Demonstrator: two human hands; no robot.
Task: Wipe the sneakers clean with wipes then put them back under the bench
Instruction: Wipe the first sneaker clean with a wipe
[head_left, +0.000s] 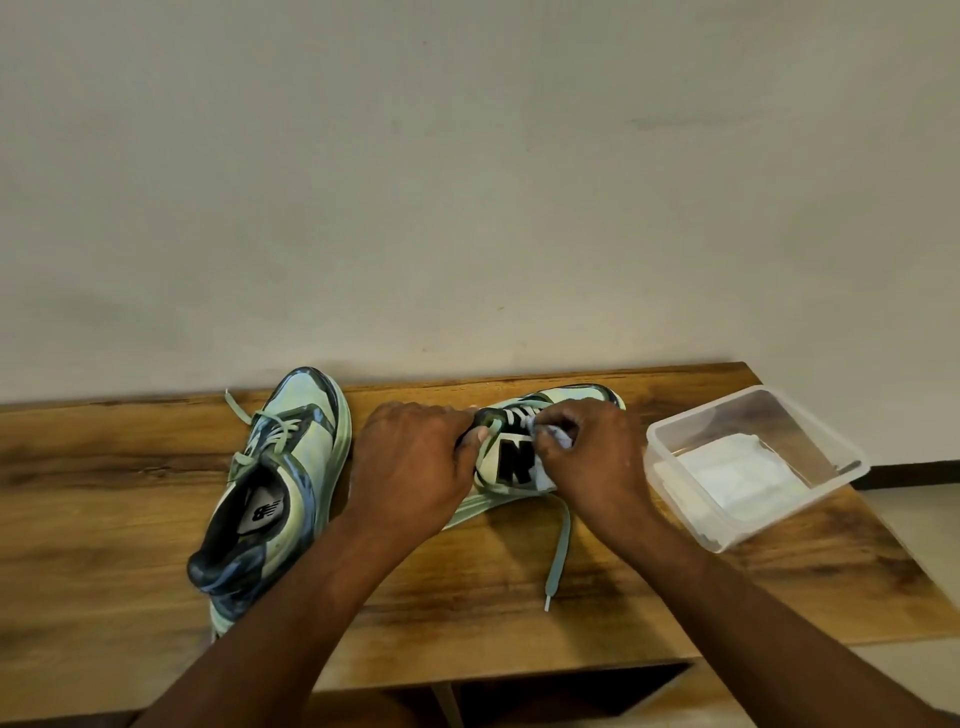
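L hand (415, 457): fingers curled, gripping pale green sneaker w/ black logo (511, 460), tilted on wooden bench (519, 597).
R hand (592, 452): fingers pinching white wipe (545, 475) against it.

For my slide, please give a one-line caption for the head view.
Left hand steadies a sneaker on the bench while right hand wipes it.
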